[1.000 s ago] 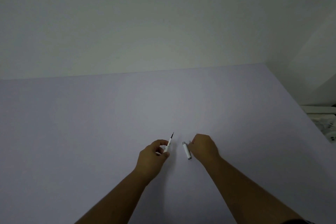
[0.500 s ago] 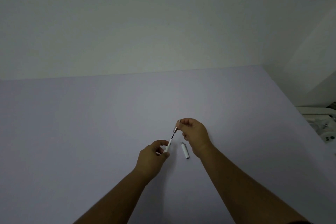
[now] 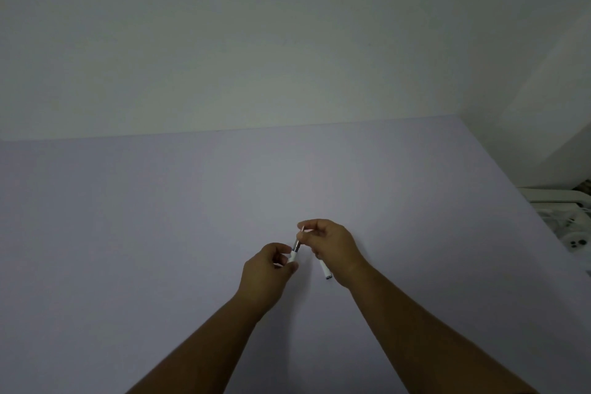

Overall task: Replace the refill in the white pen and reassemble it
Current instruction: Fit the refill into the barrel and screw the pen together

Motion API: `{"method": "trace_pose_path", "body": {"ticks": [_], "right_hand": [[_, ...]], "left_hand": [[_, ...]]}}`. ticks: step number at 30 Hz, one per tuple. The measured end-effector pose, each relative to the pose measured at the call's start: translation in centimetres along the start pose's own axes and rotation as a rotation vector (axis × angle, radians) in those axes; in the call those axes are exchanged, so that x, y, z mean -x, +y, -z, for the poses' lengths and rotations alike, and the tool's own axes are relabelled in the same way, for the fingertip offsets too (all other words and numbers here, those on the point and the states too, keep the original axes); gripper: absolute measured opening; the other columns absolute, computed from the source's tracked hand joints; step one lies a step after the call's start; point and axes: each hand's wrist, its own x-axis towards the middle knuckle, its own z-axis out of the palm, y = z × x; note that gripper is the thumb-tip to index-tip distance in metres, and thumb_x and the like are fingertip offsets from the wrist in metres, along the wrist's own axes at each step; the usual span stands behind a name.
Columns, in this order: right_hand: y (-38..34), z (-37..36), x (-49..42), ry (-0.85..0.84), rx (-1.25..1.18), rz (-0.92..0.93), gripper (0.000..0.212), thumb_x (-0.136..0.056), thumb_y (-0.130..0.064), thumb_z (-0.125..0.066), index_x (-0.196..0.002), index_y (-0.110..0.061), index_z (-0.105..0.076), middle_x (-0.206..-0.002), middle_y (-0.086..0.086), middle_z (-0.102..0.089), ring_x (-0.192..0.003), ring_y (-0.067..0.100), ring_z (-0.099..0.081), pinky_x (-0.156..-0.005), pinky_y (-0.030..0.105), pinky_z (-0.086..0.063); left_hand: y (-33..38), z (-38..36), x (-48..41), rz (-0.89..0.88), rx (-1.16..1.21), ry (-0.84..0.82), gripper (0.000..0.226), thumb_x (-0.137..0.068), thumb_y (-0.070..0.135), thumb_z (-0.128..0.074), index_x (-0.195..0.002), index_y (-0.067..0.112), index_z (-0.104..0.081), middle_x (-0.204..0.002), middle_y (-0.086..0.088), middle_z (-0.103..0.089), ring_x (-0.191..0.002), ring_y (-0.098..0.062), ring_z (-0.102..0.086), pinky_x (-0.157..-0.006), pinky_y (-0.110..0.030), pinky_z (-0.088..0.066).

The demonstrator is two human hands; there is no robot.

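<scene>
My left hand (image 3: 267, 269) grips the white pen barrel (image 3: 292, 256), which points up and away from me. My right hand (image 3: 332, 243) pinches the silver tip section (image 3: 297, 245) that now sits on the barrel's upper end, with the fine point showing above my fingers. A white pen cap (image 3: 325, 269) lies on the table just below my right hand, partly hidden by it. The refill is no longer visible; it sits inside the barrel and tip section.
The pale lilac table (image 3: 160, 233) meets a plain wall at the back. Its right edge runs diagonally, and white objects (image 3: 572, 233) lie beyond that edge at the far right.
My right hand left the cap on the table, rose to the pen and slid the silver tip section down over the exposed refill onto the barrel. My left hand stayed in place.
</scene>
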Motion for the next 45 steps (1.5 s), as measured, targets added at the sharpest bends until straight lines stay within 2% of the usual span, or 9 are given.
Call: {"method": "trace_pose_path", "body": {"ticks": [5,9,14,20,26,30,35,40,45], "right_hand": [[0.1,-0.1,0.3,-0.06,0.048,-0.008,0.015,-0.084,-0.022,-0.064,-0.095,-0.021,-0.073,-0.083,-0.006,-0.068,-0.063,0.004,-0.052,-0.065,0.023,-0.045],[0.1,-0.4,0.0,-0.045,0.142,-0.041,0.02,-0.08,-0.03,-0.069,-0.095,-0.016,-0.071,-0.085,-0.003,-0.067,-0.064,0.005,-0.051,-0.073,0.031,-0.045],[0.2,-0.8,0.1,-0.019,0.17,-0.095,0.034,-0.072,-0.042,-0.073,-0.06,-0.023,-0.048,-0.061,-0.004,-0.05,-0.054,0.013,-0.041,-0.054,0.028,-0.036],[-0.3,-0.6,0.6,-0.128,0.023,-0.041,0.003,-0.083,-0.03,-0.066,-0.082,-0.027,-0.067,-0.073,-0.013,-0.063,-0.058,0.0,-0.05,-0.057,0.018,-0.04],[-0.2,-1.1,0.5,-0.008,0.172,-0.078,0.034,-0.077,-0.041,-0.071,-0.062,-0.022,-0.046,-0.061,-0.005,-0.048,-0.055,0.011,-0.04,-0.053,0.025,-0.034],[-0.3,-0.9,0.7,-0.123,0.018,-0.053,0.006,-0.085,-0.032,-0.063,-0.08,-0.03,-0.064,-0.079,-0.013,-0.062,-0.068,0.001,-0.051,-0.063,0.018,-0.038],[-0.1,-1.1,0.5,-0.027,0.188,-0.109,0.041,-0.075,-0.047,-0.071,-0.057,-0.022,-0.043,-0.058,-0.004,-0.043,-0.052,0.012,-0.036,-0.053,0.026,-0.032],[-0.1,-0.8,0.6,-0.128,0.0,-0.099,0.01,-0.084,-0.034,-0.063,-0.077,-0.028,-0.066,-0.075,-0.008,-0.061,-0.064,0.007,-0.049,-0.061,0.022,-0.04],[-0.1,-1.2,0.3,-0.028,0.177,-0.152,0.042,-0.073,-0.05,-0.071,-0.06,-0.018,-0.046,-0.061,-0.003,-0.045,-0.053,0.012,-0.037,-0.053,0.026,-0.031]], "left_hand": [[0.0,0.0,0.1,0.01,-0.024,0.032,0.007,-0.084,0.021,-0.066,-0.09,0.019,-0.063,-0.079,0.004,-0.063,-0.074,-0.015,-0.06,-0.057,-0.016,-0.042],[0.1,0.0,0.3,0.004,-0.024,0.041,0.006,-0.083,0.02,-0.067,-0.087,0.019,-0.062,-0.075,0.003,-0.062,-0.072,-0.018,-0.06,-0.062,-0.026,-0.05],[0.3,-0.1,0.4,-0.012,-0.059,0.049,0.007,-0.083,0.021,-0.067,-0.084,0.02,-0.06,-0.074,0.003,-0.062,-0.067,-0.012,-0.057,-0.057,-0.018,-0.043],[0.5,0.2,0.3,0.022,-0.037,0.056,0.007,-0.082,0.019,-0.068,-0.085,0.019,-0.063,-0.072,0.005,-0.062,-0.069,-0.015,-0.06,-0.058,-0.022,-0.047],[0.6,0.1,0.4,-0.007,-0.058,0.049,0.006,-0.082,0.018,-0.069,-0.083,0.019,-0.063,-0.072,0.005,-0.061,-0.066,-0.012,-0.057,-0.055,-0.018,-0.042],[0.6,0.3,0.3,0.006,-0.058,0.06,0.007,-0.081,0.018,-0.069,-0.087,0.016,-0.066,-0.072,0.004,-0.062,-0.069,-0.014,-0.059,-0.055,-0.018,-0.041],[0.7,0.2,0.4,0.005,-0.076,0.023,0.007,-0.081,0.019,-0.069,-0.083,0.017,-0.063,-0.074,0.002,-0.063,-0.068,-0.016,-0.06,-0.062,-0.024,-0.048],[0.7,0.4,0.3,0.019,-0.048,0.009,0.005,-0.081,0.017,-0.069,-0.084,0.017,-0.064,-0.072,0.003,-0.062,-0.065,-0.015,-0.057,-0.062,-0.028,-0.047],[0.7,0.2,0.5,0.014,-0.045,-0.002,0.006,-0.081,0.018,-0.069,-0.084,0.016,-0.065,-0.074,0.002,-0.063,-0.065,-0.015,-0.058,-0.062,-0.029,-0.048]]}}
